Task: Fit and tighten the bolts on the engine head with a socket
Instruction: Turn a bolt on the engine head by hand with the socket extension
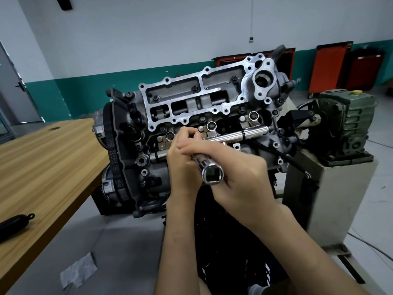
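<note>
While the right hand [240, 179] grips the socket [212, 174], the left hand [180, 162] pinches a chrome bar [244, 134].

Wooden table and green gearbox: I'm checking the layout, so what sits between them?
The engine head, with the socket tool held in front of it, as the head view shows.

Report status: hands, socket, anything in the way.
Right hand grips socket, open end toward camera. Left hand pinches chrome bar. Socket off the bolts; only the hands over engine head.
</note>
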